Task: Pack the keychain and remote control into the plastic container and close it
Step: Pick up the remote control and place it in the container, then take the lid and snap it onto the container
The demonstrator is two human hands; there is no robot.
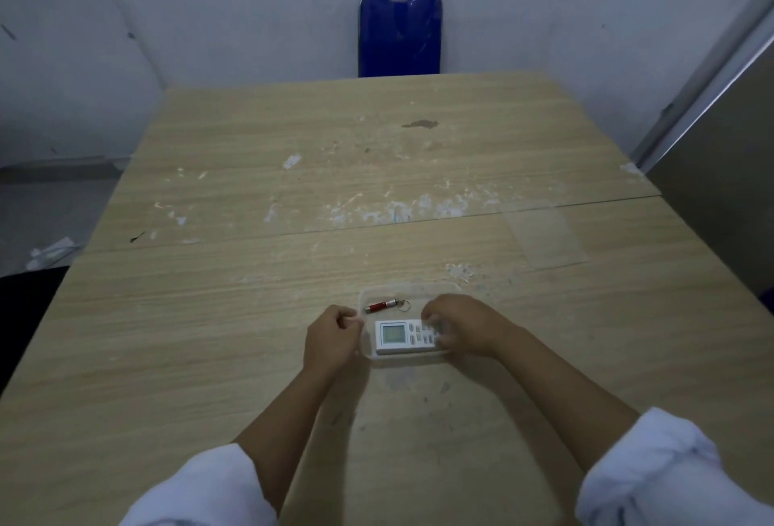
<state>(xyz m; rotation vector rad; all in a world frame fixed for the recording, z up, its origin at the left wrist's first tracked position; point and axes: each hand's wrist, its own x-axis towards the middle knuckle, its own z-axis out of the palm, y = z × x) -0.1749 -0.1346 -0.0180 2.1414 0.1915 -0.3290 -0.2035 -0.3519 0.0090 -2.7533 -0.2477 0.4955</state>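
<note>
A clear plastic container (412,286) sits on the wooden table (251,274) near me. Inside it, along the far side, lies a red keychain (380,306) with a metal ring. A white remote control (393,336) with a small screen lies in the near half. My right hand (465,324) curls over the remote's right end, slightly blurred. My left hand (331,337) is at the container's left edge, its fingers pinched together at the rim.
A clear flat lid (544,234) lies on the table to the far right of the container. A blue chair (400,33) stands behind the table's far edge. A grey panel (720,190) rises on the right.
</note>
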